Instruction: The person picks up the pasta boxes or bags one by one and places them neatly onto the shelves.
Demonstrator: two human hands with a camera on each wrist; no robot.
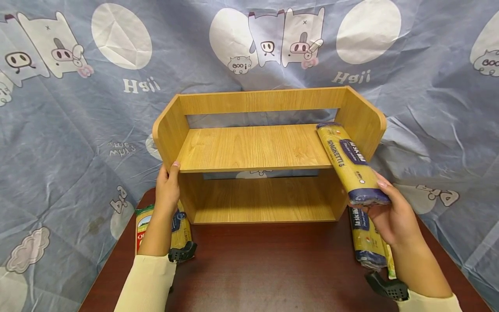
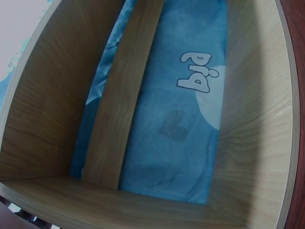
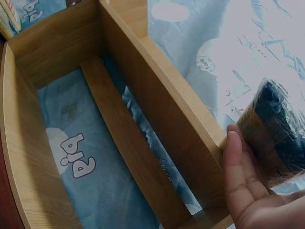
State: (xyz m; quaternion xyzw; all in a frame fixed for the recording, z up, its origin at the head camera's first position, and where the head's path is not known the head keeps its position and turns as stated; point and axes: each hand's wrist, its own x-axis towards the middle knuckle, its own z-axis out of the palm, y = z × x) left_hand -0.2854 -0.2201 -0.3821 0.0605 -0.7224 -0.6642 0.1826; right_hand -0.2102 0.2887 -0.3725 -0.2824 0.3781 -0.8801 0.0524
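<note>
A two-tier wooden shelf (image 1: 249, 147) stands on the dark red table. My right hand (image 1: 393, 212) grips the near end of a yellow spaghetti pack (image 1: 347, 164) with dark blue ends. Its far end lies over the right side of the upper board, while the near end juts past the front edge. In the right wrist view the pack's wrapped end (image 3: 281, 129) shows close to the fingers. At the shelf's left side my left hand (image 1: 167, 186) holds the side panel near the upper board's front corner, thumb on the front.
Another spaghetti pack (image 1: 366, 238) lies right of the shelf, partly over a further yellow pack. On the left, a red and green pack (image 1: 143, 221) and a yellow spaghetti pack (image 1: 181, 229) lie partly behind my arm. A printed cloth (image 1: 249, 47) hangs behind.
</note>
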